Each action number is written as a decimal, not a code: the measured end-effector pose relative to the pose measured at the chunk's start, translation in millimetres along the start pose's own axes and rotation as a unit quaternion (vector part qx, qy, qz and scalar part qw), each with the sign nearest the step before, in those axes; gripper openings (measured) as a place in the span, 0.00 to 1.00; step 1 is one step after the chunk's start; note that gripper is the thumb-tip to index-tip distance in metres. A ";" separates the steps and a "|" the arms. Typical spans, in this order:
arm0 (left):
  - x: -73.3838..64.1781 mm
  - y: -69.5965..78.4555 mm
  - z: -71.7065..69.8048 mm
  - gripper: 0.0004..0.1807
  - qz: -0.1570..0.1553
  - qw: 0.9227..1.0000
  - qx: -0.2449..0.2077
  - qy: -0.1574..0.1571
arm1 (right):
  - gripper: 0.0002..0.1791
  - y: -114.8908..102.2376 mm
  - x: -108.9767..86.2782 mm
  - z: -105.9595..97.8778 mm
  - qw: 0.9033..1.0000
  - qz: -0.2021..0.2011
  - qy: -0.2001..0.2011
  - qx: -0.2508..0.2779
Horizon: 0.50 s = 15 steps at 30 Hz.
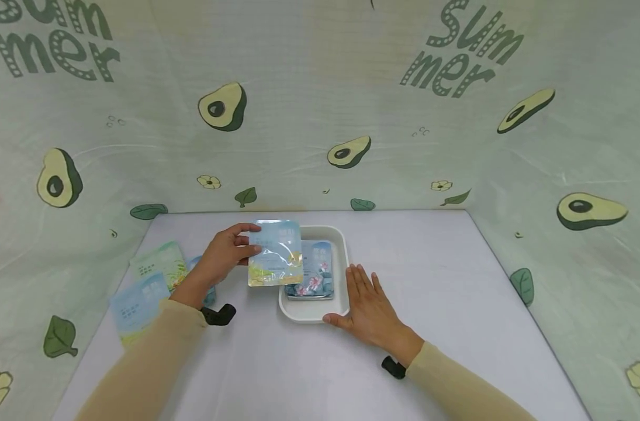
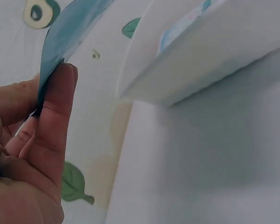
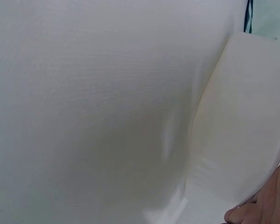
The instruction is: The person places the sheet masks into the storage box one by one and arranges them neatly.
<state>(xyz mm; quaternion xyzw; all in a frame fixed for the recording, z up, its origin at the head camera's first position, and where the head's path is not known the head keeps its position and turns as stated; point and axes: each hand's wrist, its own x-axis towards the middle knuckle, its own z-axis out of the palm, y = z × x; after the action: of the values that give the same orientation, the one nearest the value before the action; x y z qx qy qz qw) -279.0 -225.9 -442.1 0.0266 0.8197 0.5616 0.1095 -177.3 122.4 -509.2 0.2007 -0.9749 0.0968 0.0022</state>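
Beyond beige cloth sleeves (image 1: pixel 146 362), pinched square blue-yellow foil sachet (image 1: pixel 274 254) in left fingers (image 1: pixel 246 227), laid straight right fingers (image 1: pixel 353 283) against oblong white plastic tray (image 1: pixel 306 313); risked crooked drop through edge-only grip.

We have the tray (image 1: pixel 310 313) on the table (image 1: pixel 430 251), a packet (image 1: pixel 318 270) inside, other packets (image 1: pixel 141 301) left, our right hand (image 1: pixel 369 310) right.

Avocado-print backdrop (image 1: pixel 293 76) behind white table (image 1: pixel 430 263)
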 end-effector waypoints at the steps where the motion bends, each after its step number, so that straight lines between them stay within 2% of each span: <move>1: 3.6 2.1 7.4 0.29 0.000 1.000 0.006 -0.004 | 0.68 0.3 -0.1 0.1 1.000 0.000 0.000 0.001; 8: 24.7 9.7 52.0 0.25 0.003 0.999 0.034 -0.032 | 0.68 1.1 -0.3 1.7 1.000 0.004 -0.002 -0.002; 11: 29.7 11.7 66.4 0.26 -0.006 0.998 0.057 -0.029 | 0.68 0.3 -0.3 1.6 1.000 0.006 -0.003 0.002; 15: 32.8 15.2 78.0 0.25 -0.015 0.996 0.091 -0.017 | 0.67 -0.3 0.2 1.8 1.000 0.005 0.000 0.005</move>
<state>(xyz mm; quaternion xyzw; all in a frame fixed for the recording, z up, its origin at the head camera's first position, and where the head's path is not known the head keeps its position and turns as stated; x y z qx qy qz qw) -295.8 -143.5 -459.9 0.0340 0.8656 0.4828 0.1287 -177.3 121.7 -510.9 0.1961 -0.9752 0.1021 0.0004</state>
